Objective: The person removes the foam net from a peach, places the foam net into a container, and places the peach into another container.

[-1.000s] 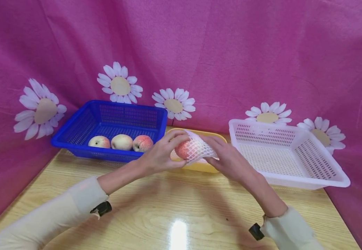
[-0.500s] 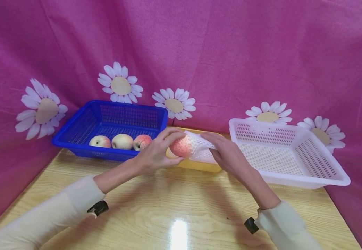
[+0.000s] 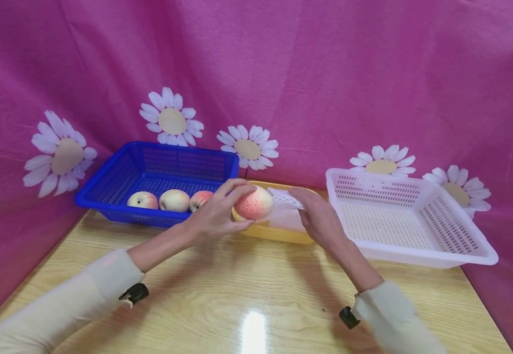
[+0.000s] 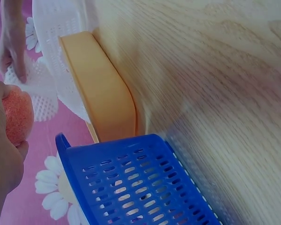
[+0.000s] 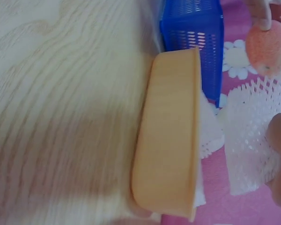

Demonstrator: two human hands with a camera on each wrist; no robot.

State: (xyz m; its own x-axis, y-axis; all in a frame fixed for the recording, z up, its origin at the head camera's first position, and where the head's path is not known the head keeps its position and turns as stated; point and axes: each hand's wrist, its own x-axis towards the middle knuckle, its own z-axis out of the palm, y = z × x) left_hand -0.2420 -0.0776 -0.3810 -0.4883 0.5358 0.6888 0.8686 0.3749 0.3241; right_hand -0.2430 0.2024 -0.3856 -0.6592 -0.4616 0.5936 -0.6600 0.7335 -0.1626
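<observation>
A red and pale yellow peach (image 3: 254, 203) is held up by my left hand (image 3: 221, 209), fingers above and thumb below, over the yellow tray. My right hand (image 3: 322, 216) pinches a white foam fruit net (image 3: 285, 197) just right of it. In the right wrist view, the net's open end (image 5: 250, 136) lies close to the peach (image 5: 269, 49), which is bare there; whether they touch I cannot tell. In the left wrist view the peach (image 4: 18, 115) sits between my fingers and thumb, with the net (image 4: 37, 89) beyond it.
At left, the blue basket (image 3: 123, 212) holds several peaches (image 3: 174, 200). Beneath my hands stands the yellow tray (image 3: 278, 234) with white foam netting in it. A white basket (image 3: 415, 254) stands at right on the wooden table (image 3: 221, 300), before a pink flowered cloth (image 3: 300, 88).
The peach was partly inside the net a second ago and now shows bare. My left hand has moved slightly left with it; the net has collapsed in my right hand.
</observation>
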